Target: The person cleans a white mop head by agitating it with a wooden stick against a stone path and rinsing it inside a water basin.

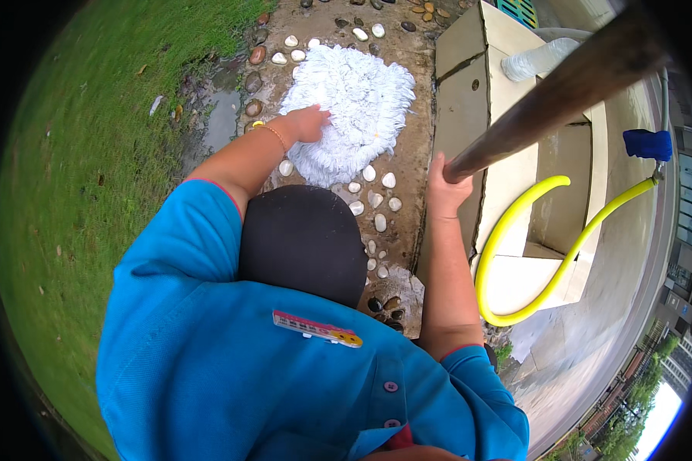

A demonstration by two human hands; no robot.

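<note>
A white fringed mop head (352,104), looking like shaggy cotton yarn, lies spread on the stone-studded path in front of me. My left hand (308,124) reaches down onto its left side, fingers touching the strands; whether they grip any cannot be told. In my right hand (450,187) is a dark wooden pole (553,95), held near its lower visible end and slanting up to the upper right, close to the camera. No join between pole and mop head shows. My dark-clad knee (303,245) is bent just below the mop head.
Grass (104,132) and a muddy puddle (222,118) lie to the left. White pebbles (380,222) stud the path. On the right stands a tiled basin (507,124), with a yellow hose (484,276) hanging over it from a tap wrapped in blue cloth (649,144). A plastic bottle (533,60) rests on its rim.
</note>
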